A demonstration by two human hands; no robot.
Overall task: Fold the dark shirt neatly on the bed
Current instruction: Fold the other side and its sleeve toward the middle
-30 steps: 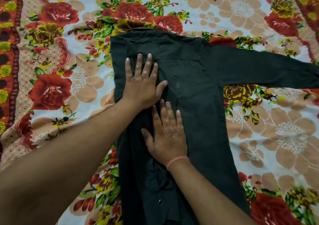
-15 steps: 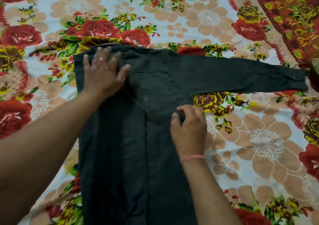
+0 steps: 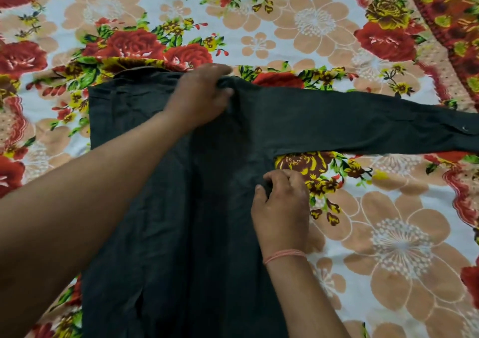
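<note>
With both hands pinching the shirt (image 3: 160,208), flat on the bed (image 3: 388,247), the right side fold is in hand. Left hand (image 3: 201,96) grips the shoulder, right hand (image 3: 281,203) the side seam below the armpit. Best lifted together, crease kept straight. Sleeve (image 3: 363,122) runs off frame right; bed beside it is bare.

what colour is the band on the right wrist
Pinkish-orange band, clearest in the head view.
</note>
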